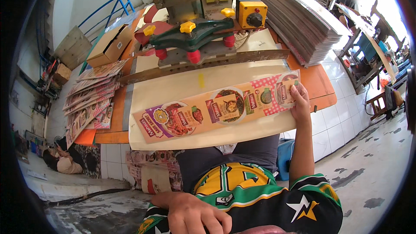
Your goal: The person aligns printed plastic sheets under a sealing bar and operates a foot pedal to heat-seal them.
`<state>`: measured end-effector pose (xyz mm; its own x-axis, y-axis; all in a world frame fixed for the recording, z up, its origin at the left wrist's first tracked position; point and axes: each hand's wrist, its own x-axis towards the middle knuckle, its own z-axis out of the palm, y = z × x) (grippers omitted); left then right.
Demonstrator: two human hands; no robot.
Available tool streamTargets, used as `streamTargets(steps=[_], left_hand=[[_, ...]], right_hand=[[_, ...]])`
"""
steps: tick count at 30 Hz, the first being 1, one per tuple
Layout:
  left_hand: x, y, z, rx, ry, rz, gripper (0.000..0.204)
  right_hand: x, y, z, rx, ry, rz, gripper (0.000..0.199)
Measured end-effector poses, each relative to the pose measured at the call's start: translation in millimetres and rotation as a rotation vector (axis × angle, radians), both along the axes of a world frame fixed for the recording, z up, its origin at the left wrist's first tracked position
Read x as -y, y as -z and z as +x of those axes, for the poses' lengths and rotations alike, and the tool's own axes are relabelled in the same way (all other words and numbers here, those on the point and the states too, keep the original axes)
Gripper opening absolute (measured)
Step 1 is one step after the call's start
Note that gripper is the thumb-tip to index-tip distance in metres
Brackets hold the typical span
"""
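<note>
My right hand [300, 101] is closed on the right end of a long printed strip [208, 112], its thumb on top and some fingers hidden beneath. The strip shows food pictures, purple patches and red checks. It lies slantwise over a cream sheet [255, 135] at the table's near side. Close to my chest is my left hand [197, 216], away from the strip; its fingers are loosely bent and apart, partly cut off by the lower edge, with nothing visible in them. Just beyond the strip runs a long metal bar [151, 75] of a press [190, 37] with yellow knobs and red feet.
An untidy pile of printed strips [93, 91] rests at the left table edge, near an open cardboard box [110, 45]. A tall stack of sheets [299, 21] stands back right. A yellow control box [251, 14] sits beside the press. People appear at far left and far right.
</note>
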<state>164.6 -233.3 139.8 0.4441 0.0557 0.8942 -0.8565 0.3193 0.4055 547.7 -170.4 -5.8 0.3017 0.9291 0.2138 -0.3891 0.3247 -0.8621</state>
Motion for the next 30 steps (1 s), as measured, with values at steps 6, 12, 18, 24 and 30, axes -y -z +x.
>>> streamTargets(steps=[6,12,18,24,30], left_hand=[[-5.8,-8.5,4.4,0.011,-0.030,0.104,0.040],[-23.4,16.6,-4.5,-0.074,-0.225,0.159,0.029],[-52.0,46.3,-48.8,-0.753,-1.572,-0.045,0.022],[-120.9,92.5,-91.5,-0.957,-2.097,-0.164,0.038],[-167.6,120.7,-119.6,-0.936,-2.184,-0.196,0.059]], right_hand=[[-0.4,1.9,1.0,-0.010,0.014,0.016,0.035],[2.4,3.4,1.0,-0.054,0.038,0.045,0.035],[5.1,-1.0,-1.1,-0.064,0.099,0.075,0.034],[3.1,-1.2,-3.1,-0.054,0.043,0.113,0.033],[3.1,13.4,2.2,0.028,0.019,0.083,0.031]])
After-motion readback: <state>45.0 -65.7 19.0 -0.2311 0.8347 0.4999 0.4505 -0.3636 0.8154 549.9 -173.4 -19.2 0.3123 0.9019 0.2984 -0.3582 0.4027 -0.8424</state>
